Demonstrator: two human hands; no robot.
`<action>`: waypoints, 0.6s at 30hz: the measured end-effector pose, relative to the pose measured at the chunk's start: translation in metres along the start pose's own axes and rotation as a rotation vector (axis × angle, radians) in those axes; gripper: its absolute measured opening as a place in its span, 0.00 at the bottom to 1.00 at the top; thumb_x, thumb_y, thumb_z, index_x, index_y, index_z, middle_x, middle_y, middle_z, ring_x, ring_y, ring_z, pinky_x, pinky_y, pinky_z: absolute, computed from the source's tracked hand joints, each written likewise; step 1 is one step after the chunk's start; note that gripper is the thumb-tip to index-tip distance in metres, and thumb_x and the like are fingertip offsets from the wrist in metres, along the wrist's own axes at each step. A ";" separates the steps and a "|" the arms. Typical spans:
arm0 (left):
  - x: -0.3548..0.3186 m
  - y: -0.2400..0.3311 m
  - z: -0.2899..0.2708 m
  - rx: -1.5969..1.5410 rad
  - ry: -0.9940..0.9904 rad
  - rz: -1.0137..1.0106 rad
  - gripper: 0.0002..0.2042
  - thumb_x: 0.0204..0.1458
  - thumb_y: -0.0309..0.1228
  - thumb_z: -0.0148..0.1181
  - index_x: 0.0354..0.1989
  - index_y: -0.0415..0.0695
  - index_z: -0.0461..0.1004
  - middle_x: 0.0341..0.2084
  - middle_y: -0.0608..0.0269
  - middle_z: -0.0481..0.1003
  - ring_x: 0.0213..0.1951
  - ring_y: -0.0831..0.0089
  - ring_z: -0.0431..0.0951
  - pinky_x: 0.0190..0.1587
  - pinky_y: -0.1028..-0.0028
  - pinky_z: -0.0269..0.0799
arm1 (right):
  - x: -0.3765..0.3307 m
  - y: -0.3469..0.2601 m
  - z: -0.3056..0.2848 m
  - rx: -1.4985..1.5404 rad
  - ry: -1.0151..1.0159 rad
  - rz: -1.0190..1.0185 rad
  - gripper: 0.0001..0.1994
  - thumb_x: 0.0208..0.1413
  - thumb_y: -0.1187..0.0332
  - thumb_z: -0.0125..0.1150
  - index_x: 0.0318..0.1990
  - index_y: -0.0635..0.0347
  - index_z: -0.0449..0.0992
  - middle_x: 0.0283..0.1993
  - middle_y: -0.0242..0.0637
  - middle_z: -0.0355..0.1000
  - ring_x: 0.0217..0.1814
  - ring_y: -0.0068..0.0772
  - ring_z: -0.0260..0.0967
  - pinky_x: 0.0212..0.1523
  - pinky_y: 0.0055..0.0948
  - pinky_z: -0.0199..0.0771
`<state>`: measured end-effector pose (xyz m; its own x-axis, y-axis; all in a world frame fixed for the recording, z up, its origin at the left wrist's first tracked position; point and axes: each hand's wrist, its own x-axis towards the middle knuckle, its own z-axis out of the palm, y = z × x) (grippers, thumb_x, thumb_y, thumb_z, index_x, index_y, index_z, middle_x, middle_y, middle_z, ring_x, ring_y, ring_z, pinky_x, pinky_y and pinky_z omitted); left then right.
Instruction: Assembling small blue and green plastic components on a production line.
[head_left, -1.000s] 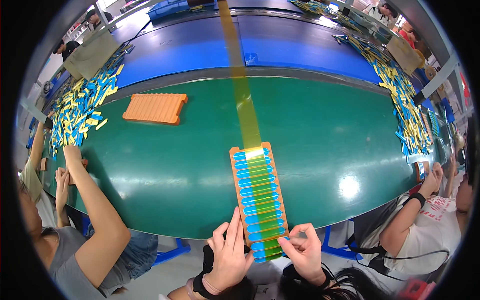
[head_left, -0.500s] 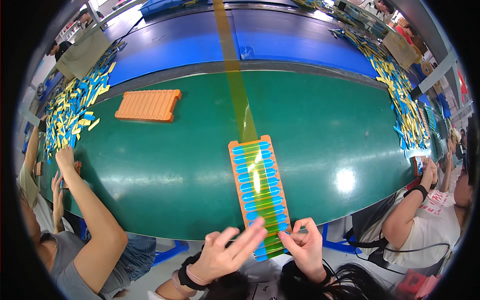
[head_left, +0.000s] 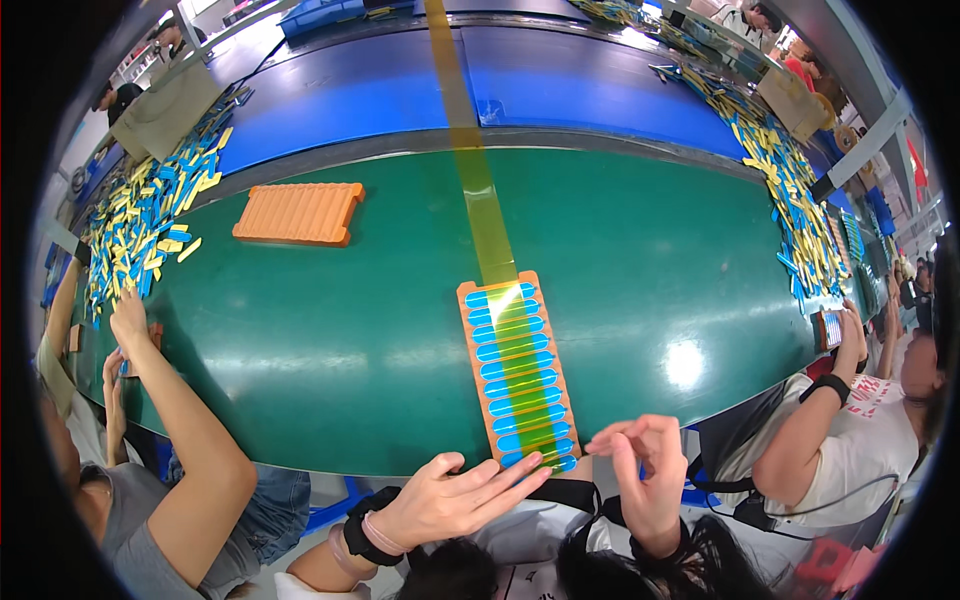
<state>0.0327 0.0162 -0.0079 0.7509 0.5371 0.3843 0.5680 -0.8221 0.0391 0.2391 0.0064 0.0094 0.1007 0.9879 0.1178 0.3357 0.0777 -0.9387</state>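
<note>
An orange ribbed tray (head_left: 467,318) lies lengthwise before me at the table's near edge. Several blue flat pieces with rounded ends (head_left: 497,371) sit crosswise in its grooves. Over their middles runs a strip of clear yellow tape (head_left: 488,235), reaching from the far side down along the tray. My left hand (head_left: 445,503) is open, fingers stretched across the tray's near end and touching or just above the last blue pieces. To the right of that end, my right hand (head_left: 650,480) is raised with fingers bent and apart, seemingly holding nothing.
A second orange tray (head_left: 298,213), its grooves bare, lies at the far left of the green table (head_left: 640,240). Heaps of blue and yellow pieces (head_left: 150,235) flank it left, with another heap (head_left: 795,225) right. Co-workers' arms (head_left: 185,400) work on both sides; blue panels (head_left: 350,90) stand beyond.
My right hand has let go of the tape's near end and moved right. My left hand has lowered and flattened; the near length of taped pieces seen past its fingertips no longer shows.
</note>
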 end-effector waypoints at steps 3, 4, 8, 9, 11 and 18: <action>-0.002 0.000 0.000 0.047 -0.001 0.051 0.20 0.44 0.26 0.50 0.49 0.49 0.66 0.47 0.73 0.67 0.33 0.85 0.63 0.26 0.84 0.53 | 0.019 -0.026 0.004 -0.102 -0.339 0.098 0.11 0.50 0.76 0.50 0.38 0.66 0.55 0.30 0.46 0.69 0.31 0.36 0.72 0.27 0.29 0.71; -0.001 0.001 0.000 0.053 0.005 0.052 0.20 0.44 0.26 0.50 0.49 0.49 0.66 0.47 0.73 0.67 0.33 0.85 0.63 0.26 0.84 0.53 | 0.024 -0.028 0.007 -0.104 -0.337 0.090 0.11 0.50 0.76 0.50 0.38 0.66 0.55 0.30 0.46 0.69 0.31 0.36 0.72 0.27 0.29 0.71; 0.007 0.008 -0.014 0.008 -0.067 0.050 0.19 0.43 0.24 0.50 0.48 0.46 0.66 0.45 0.68 0.68 0.33 0.81 0.63 0.28 0.81 0.57 | 0.031 -0.031 0.013 -0.219 -0.450 0.030 0.11 0.51 0.72 0.48 0.37 0.64 0.54 0.28 0.49 0.67 0.26 0.46 0.70 0.23 0.37 0.68; 0.010 0.008 -0.019 -0.064 -0.086 0.030 0.19 0.42 0.24 0.51 0.47 0.45 0.67 0.42 0.67 0.69 0.33 0.79 0.64 0.29 0.80 0.59 | 0.030 -0.033 0.014 -0.256 -0.449 0.035 0.10 0.51 0.72 0.48 0.37 0.64 0.54 0.28 0.49 0.67 0.26 0.46 0.70 0.23 0.37 0.68; 0.016 0.002 -0.026 -0.241 -0.054 -0.122 0.19 0.40 0.23 0.54 0.45 0.45 0.68 0.37 0.66 0.70 0.33 0.76 0.66 0.30 0.78 0.60 | 0.028 -0.037 0.015 -0.290 -0.454 0.026 0.10 0.51 0.72 0.47 0.36 0.64 0.54 0.28 0.49 0.67 0.25 0.46 0.69 0.24 0.38 0.68; 0.108 -0.121 0.001 -0.846 0.417 -0.958 0.25 0.47 0.34 0.55 0.51 0.34 0.55 0.49 0.50 0.61 0.50 0.61 0.62 0.48 0.70 0.62 | 0.030 -0.049 0.014 -0.444 -0.502 0.019 0.12 0.50 0.70 0.50 0.37 0.65 0.55 0.29 0.47 0.67 0.29 0.43 0.70 0.28 0.38 0.68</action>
<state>0.0452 0.1738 0.0276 -0.0663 0.9894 0.1289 0.3129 -0.1021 0.9443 0.2122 0.0340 0.0539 -0.3016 0.9394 -0.1627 0.7024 0.1035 -0.7042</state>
